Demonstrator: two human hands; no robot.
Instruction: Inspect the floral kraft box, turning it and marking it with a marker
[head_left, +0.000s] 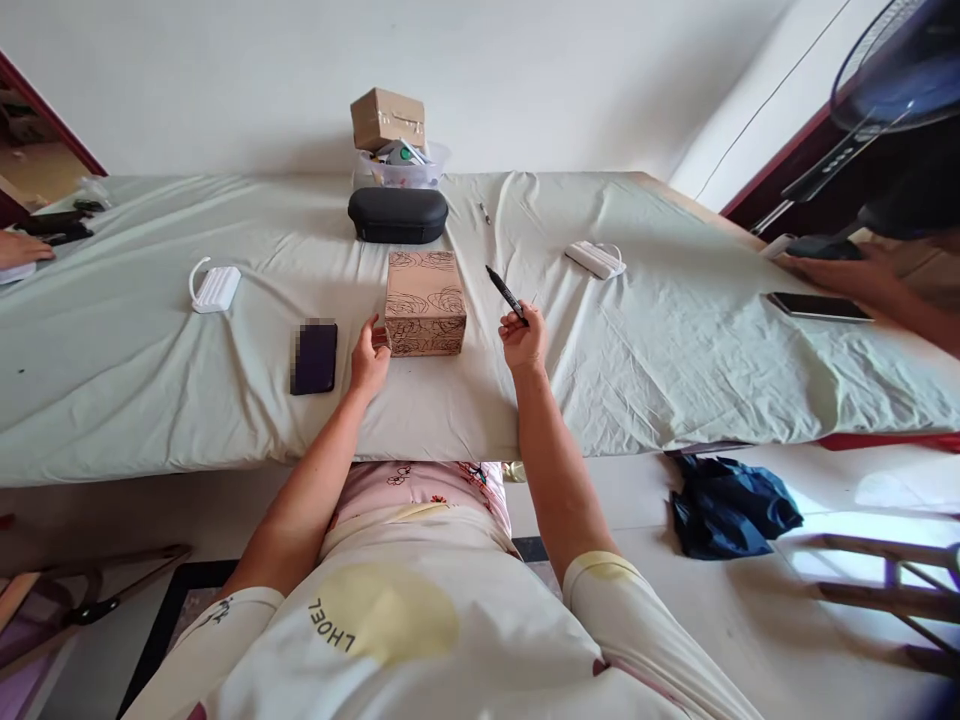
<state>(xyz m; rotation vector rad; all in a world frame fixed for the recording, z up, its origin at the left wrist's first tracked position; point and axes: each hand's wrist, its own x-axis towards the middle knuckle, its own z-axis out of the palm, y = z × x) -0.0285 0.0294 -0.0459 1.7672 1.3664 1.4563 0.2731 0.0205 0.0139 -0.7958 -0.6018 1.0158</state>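
Observation:
A brown cardboard box (424, 300) with rose outlines drawn on it stands on the cloth-covered table (150, 400) in front of me. My left hand (369, 358) rests against the box's lower left corner, fingers curled on it. My right hand (523, 338) is to the right of the box, apart from it, pinching a black marker pen (505, 292) that points up and to the left.
A dark phone (314, 357) lies left of my left hand. A black case (397, 214), a plastic tub with a small carton (388, 118), and two white masks (214, 287) (595, 259) lie further off. Other people's hands (847, 275) (22, 248) rest at both edges; another phone (819, 306) lies at the right.

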